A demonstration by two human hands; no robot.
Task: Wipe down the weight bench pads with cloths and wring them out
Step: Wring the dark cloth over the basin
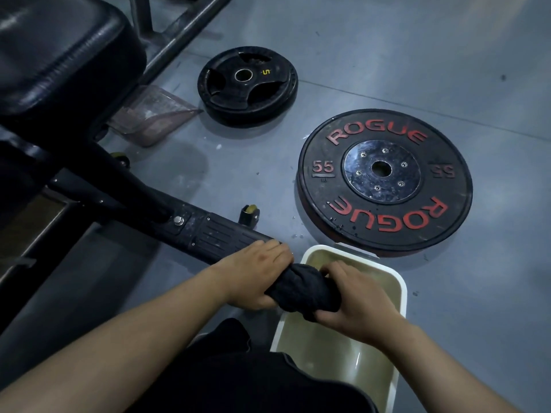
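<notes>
- Head view: left hand [256, 275] and right hand [354, 296] each clench an end of a twisted dark terry cloth [301, 290], held above a white rectangular plastic basin [399, 293].
- Black padded bench pad [59, 55] sits upper left, well apart.

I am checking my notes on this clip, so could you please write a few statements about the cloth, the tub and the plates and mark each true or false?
1. Both hands grip the dark cloth, left hand and right hand. True.
2. The cloth is held over the white tub. True.
3. The cloth lies spread flat on the bench pad. False: it is bunched between the hands, away from the pad.
4. The large plate reads 45. False: it reads 55.
5. The small plate lies flat on the floor. True.
</notes>
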